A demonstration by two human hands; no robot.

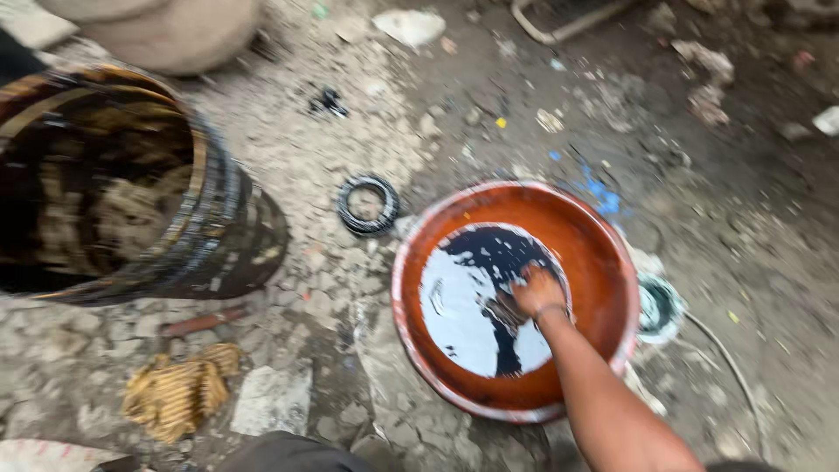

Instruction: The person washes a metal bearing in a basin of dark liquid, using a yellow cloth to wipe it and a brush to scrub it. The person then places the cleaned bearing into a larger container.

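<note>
My right hand [535, 293] reaches down into a round orange-brown basin [594, 253] on the ground. The basin holds dark liquid [489, 253] that reflects pale sky. The fingers are curled at the liquid's surface around something dark and fibrous; the blur hides what it is. A thin band sits on the wrist. My left hand is out of view.
A large dark barrel [175, 218] lies tilted at the left with fibrous stuff inside. A small black ring [368, 204] lies between barrel and basin. A yellow rag [179, 393] lies on the rubble lower left. A small tin [660, 308] stands right of the basin.
</note>
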